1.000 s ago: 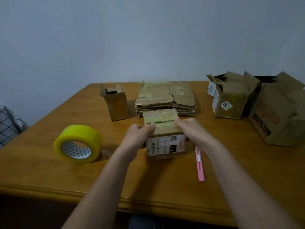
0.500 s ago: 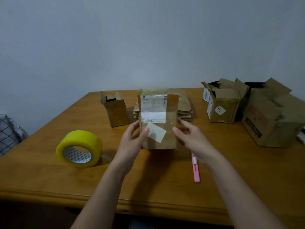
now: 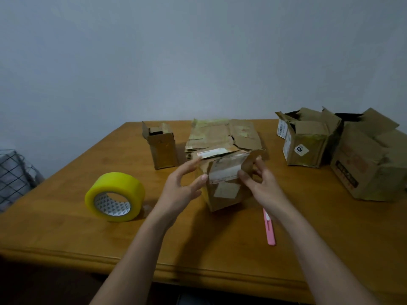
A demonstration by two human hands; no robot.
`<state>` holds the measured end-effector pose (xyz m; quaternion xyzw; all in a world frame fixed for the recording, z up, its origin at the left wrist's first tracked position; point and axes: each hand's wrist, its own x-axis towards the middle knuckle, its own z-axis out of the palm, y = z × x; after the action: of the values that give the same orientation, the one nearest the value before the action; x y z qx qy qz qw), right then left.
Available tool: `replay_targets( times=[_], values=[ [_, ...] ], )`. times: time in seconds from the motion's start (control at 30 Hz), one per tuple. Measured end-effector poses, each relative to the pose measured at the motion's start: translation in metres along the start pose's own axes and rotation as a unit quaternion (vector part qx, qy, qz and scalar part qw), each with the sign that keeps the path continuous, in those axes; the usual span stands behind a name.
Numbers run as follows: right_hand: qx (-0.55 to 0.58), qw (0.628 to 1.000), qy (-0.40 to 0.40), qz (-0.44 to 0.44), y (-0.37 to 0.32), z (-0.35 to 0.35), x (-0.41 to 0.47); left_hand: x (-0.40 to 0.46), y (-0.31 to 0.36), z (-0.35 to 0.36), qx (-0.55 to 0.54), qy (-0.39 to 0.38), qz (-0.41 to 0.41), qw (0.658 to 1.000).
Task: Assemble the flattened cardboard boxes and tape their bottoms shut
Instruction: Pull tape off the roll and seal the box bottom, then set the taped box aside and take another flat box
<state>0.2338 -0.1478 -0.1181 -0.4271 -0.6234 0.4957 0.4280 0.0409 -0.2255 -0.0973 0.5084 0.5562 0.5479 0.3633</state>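
At frame centre, a small labelled cardboard box [image 3: 223,183] is pinched between the curled fingers of the left hand [image 3: 180,190] and right hand [image 3: 263,186] above the worktop [image 3: 198,245].

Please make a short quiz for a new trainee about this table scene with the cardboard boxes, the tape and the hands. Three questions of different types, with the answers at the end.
1. True or false: the yellow tape roll stands on its edge, on the left hand's side of the box being opened.
2. Multiple choice: the pink cutter lies
A. on the stack of flat cardboard
B. on the table, beside the right hand's forearm
C. inside the small open box
3. Fill in: the sticker on the assembled box at the right reads ___.

Key
1. True
2. B
3. 203
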Motion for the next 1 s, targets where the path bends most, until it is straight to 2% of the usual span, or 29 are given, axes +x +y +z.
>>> replay_targets(
  times=[0.13,0.27,0.43,0.67,0.87,1.0],
  values=[
    [-0.004,0.998,0.026,-0.056,-0.020,-0.005,0.022,0.023,0.021,0.003,0.002,-0.012,0.059,0.998],
    [0.002,0.994,0.047,-0.098,-0.047,-0.004,0.074,0.082,0.051,-0.005,0.031,-0.003,0.095,0.995],
    [0.001,0.992,0.065,-0.107,-0.073,0.023,0.175,0.180,0.083,-0.037,0.046,0.014,0.045,0.998],
    [0.078,0.996,0.013,-0.041,-0.084,0.079,0.289,0.289,0.079,-0.097,0.061,0.087,-0.040,0.994],
    [0.005,1.000,-0.023,-0.021,-0.088,0.113,0.352,0.355,0.068,-0.129,0.024,0.157,-0.112,0.981],
    [-0.021,0.998,-0.060,-0.007,-0.089,0.127,0.388,0.392,0.053,-0.142,0.027,0.170,-0.132,0.976]
  ],
)
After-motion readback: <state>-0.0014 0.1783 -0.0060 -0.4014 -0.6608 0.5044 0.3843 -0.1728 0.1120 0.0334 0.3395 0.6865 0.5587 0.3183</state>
